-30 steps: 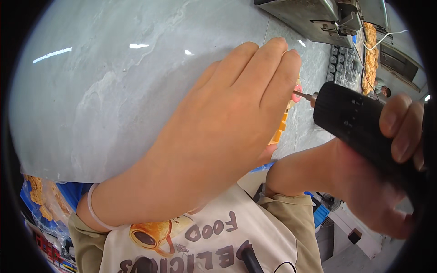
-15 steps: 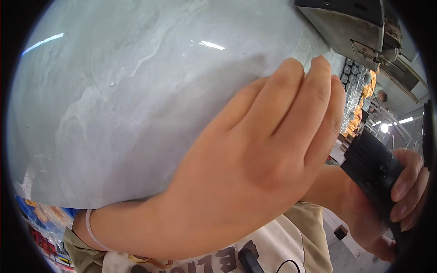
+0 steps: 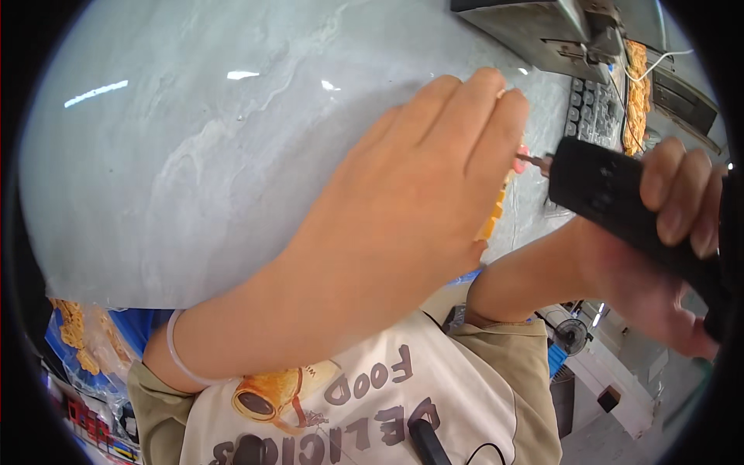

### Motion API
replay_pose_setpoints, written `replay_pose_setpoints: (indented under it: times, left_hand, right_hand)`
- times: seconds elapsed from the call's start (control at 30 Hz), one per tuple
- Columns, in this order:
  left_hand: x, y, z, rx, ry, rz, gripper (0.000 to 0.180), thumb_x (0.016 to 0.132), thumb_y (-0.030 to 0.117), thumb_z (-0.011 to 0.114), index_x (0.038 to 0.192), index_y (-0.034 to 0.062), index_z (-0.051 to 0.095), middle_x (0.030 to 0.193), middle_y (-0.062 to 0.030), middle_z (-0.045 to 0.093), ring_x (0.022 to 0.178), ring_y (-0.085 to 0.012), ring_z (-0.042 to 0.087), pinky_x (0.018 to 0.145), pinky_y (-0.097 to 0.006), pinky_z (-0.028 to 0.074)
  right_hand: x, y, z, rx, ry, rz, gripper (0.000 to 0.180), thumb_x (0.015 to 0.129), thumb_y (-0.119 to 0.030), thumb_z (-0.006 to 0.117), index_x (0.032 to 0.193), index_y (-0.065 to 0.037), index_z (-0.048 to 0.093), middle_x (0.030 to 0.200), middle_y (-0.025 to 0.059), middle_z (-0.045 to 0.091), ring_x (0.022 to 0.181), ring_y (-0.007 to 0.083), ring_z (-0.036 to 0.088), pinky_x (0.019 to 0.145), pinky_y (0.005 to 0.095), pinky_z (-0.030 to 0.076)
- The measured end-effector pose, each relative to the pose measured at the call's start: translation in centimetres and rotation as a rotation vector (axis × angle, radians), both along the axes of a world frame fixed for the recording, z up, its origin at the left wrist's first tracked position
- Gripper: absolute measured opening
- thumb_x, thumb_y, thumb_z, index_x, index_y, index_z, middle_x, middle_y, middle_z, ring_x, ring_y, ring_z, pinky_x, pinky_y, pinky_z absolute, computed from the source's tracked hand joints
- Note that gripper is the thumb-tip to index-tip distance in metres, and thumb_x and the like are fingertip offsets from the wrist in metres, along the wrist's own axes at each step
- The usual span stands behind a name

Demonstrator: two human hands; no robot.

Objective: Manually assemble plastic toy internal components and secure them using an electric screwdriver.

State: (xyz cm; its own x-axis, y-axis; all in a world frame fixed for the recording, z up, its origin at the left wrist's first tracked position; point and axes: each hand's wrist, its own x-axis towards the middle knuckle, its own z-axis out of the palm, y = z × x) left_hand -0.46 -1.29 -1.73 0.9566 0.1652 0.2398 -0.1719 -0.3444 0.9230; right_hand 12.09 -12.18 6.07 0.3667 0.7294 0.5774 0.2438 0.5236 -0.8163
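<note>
Under the left hand (image 3: 403, 225), which lies flat with its fingers together and pressed down, a small orange-yellow piece (image 3: 492, 221) is pinned to the grey marbled worktop (image 3: 194, 155). Only its edge shows, peeking out past the little-finger side of the palm; the rest is covered, so its shape cannot be told. Just beyond the fingertips, on the side toward the right hand (image 3: 666, 256), a bit of pink (image 3: 525, 151) shows where the metal bit (image 3: 535, 160) of a black power screwdriver (image 3: 620, 205) meets the work. The right hand is wrapped tightly around the tool's body, fingers curled over its top, and the tool points back toward the left hand at a slant.

Judged from this one head view, the step calls for steady downward pressure from the flat hand so the piece does not spin or slide, and for the bit to be kept in line with the fastener rather than at an angle, since a tilted bit is likely to slip. The fingertips sit very close to the bit; drawing them back a little would seem wise.

Beyond the tool, a grey metal machine (image 3: 542, 27), a dark block of small sockets (image 3: 587, 108) and a strip of more orange parts (image 3: 637, 85) stand farther off.
</note>
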Motion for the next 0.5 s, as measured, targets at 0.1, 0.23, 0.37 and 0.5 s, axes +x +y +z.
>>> replay_pose_setpoints:
  times: [0.1,0.23,0.37,0.5]
  left_hand:
    - [0.0,0.2,0.3,0.011,-0.004,-0.025,0.089,0.060,0.006,0.082,0.139,0.0059,0.042,0.139,-0.0145,0.044,0.124,-0.0354,0.047,0.103,-0.043,0.043]
    - [-0.2,0.5,0.3,0.034,0.022,-0.036,0.090,0.060,0.008,0.083,0.140,0.0072,0.041,0.140,-0.0144,0.044,0.125,-0.0345,0.047,0.103,-0.042,0.043]
    - [0.1,0.2,0.2,0.055,-0.009,-0.028,0.090,0.060,0.009,0.083,0.140,0.0075,0.041,0.140,-0.0144,0.044,0.125,-0.0345,0.047,0.104,-0.042,0.043]
    - [0.1,0.3,0.3,0.067,-0.009,-0.031,0.092,0.060,0.010,0.084,0.141,0.0074,0.041,0.141,-0.0147,0.043,0.126,-0.0347,0.046,0.104,-0.042,0.043]
  right_hand:
    - [0.7,-1.4,0.7,0.013,-0.024,-0.058,0.056,0.077,-0.058,0.067,0.097,-0.007,0.054,0.087,0.0050,0.049,0.073,0.0171,0.048,0.070,0.0334,0.039]
    - [1.5,-4.6,2.0,0.024,-0.017,-0.135,0.070,0.075,-0.069,0.066,0.104,-0.006,0.055,0.089,0.0063,0.049,0.074,0.0182,0.049,0.071,0.0338,0.039]
    - [1.2,-4.1,1.4,0.052,0.008,-0.195,0.072,0.075,-0.070,0.065,0.106,-0.006,0.055,0.089,0.0069,0.049,0.075,0.0187,0.049,0.071,0.0341,0.039]
    - [0.5,-2.7,0.0,0.067,0.042,-0.247,0.074,0.075,-0.071,0.064,0.108,-0.006,0.055,0.090,0.0075,0.050,0.075,0.0191,0.049,0.072,0.0345,0.039]
